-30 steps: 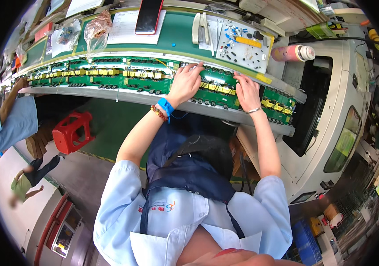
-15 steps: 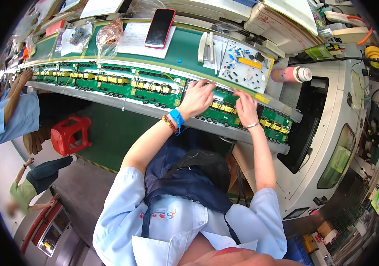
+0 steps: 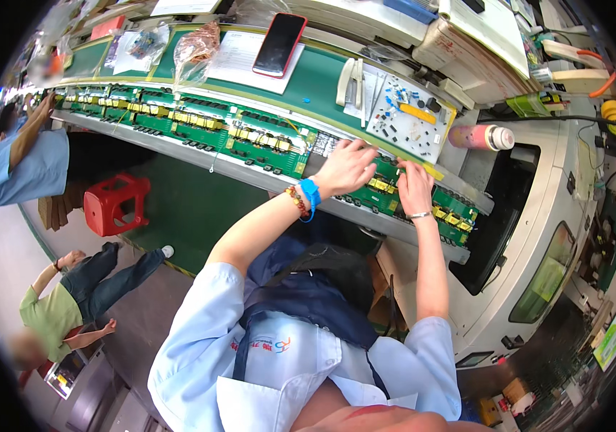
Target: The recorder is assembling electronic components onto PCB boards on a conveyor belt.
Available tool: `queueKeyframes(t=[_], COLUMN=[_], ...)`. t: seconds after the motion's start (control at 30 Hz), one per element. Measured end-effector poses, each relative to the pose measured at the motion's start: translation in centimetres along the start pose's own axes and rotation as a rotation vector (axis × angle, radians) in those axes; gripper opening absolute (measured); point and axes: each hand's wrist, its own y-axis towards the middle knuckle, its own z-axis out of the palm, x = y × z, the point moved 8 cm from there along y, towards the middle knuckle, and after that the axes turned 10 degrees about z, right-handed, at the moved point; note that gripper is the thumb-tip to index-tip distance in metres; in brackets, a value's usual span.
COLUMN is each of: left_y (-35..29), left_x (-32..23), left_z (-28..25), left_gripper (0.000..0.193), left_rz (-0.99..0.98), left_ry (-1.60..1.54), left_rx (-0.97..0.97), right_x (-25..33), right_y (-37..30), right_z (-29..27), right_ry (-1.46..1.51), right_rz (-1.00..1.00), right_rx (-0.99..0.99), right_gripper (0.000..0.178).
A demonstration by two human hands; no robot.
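Note:
A long row of green circuit boards (image 3: 263, 137) with yellow and black parts lies in a metal rail (image 3: 265, 178) before me. My left hand (image 3: 346, 169) rests palm down over the boards right of centre, its fingers stretched out and slightly bent, and holds nothing that I can see. Over the same row, farther right, my right hand (image 3: 415, 189) has its thumb and fingertips drawn together. Whatever sits between them is too small to make out. Just beyond the hands, a white tray (image 3: 423, 147) carries loose black and blue components and a yellow strip.
On the green bench beyond lie a red-edged phone (image 3: 280, 45), papers (image 3: 239, 59) and a bag of copper-coloured parts (image 3: 196, 52). A pink bottle (image 3: 481, 137) lies by a pale machine (image 3: 538, 237) at right. Left are a red stool (image 3: 115, 205), a co-worker's sleeve (image 3: 27, 162) and a walking person (image 3: 56, 313).
My left hand has slid a little right along the boards. My right hand has stayed over the row with its fingers drawn closer. The person at lower left has stepped farther into view.

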Motion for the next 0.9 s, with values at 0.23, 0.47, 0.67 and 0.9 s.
queueKeyframes(t=[0.23, 0.47, 0.67, 0.9], left_y=[0.8, -1.4, -9.0, -10.9], left_x=[-0.7, -0.8, 1.8, 2.3], left_z=[1.9, -2.7, -3.4, 1.5], left_gripper=[0.030, 0.031, 0.032, 0.041], left_rz=[-0.032, -0.157, -0.481, -0.679], left_ry=[-0.054, -0.190, -0.221, -0.368], left_rx=[0.093, -0.249, -0.315, -0.082], right_x=[0.8, -2.6, -12.0, -15.6], right_y=[0.4, -1.7, -7.1, -9.4], right_z=[1.2, -1.0, 3.3, 7.1], right_ry=[-0.002, 0.304, 0.642, 0.785], right_rz=[-0.039, 0.187, 0.575, 0.925], right_rx=[0.073, -0.119, -0.092, 0.085], right_gripper=[0.026, 0.024, 0.035, 0.059])
